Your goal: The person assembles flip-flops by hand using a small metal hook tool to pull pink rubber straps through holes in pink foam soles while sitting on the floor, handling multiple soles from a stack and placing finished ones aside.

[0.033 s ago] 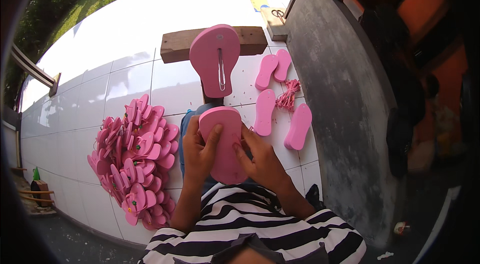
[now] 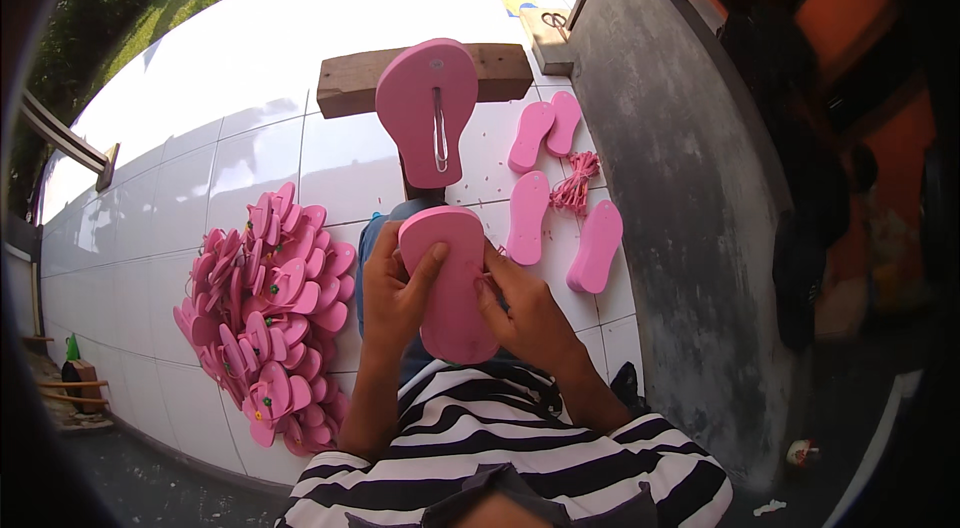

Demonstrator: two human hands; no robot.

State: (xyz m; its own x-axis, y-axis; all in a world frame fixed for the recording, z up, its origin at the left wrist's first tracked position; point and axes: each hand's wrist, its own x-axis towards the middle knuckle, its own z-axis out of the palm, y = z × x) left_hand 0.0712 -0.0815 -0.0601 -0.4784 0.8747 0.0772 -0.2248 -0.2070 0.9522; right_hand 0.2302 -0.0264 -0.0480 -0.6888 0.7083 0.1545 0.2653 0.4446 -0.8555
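A pink flip-flop sole [image 2: 447, 313] is upright in front of me, its rounded end up. My left hand [image 2: 397, 288] grips its left edge, thumb flat on the face and fingers behind. My right hand [image 2: 525, 303] is closed at the right edge, thumb and fingertips pressed by the side of the sole. Whether a strap is pinched there too I cannot make out. Just beyond, another pink sole [image 2: 428, 113] leans on a wooden stand [image 2: 345, 86], with a long metal wire loop [image 2: 440, 143] at its middle.
Many finished pink flip-flops [image 2: 285, 328] are heaped on the white tiles at my left. To the right lie stacks of pink soles [image 2: 595, 248] and a bundle of pink straps [image 2: 574, 186], near a grey wall [image 2: 690, 228]. Scissors [image 2: 554, 23] rest on a ledge at the far right.
The whole view has shifted slightly, with the scene a little higher. My right fingers have moved very little at the sole's edge; both hands keep their places.
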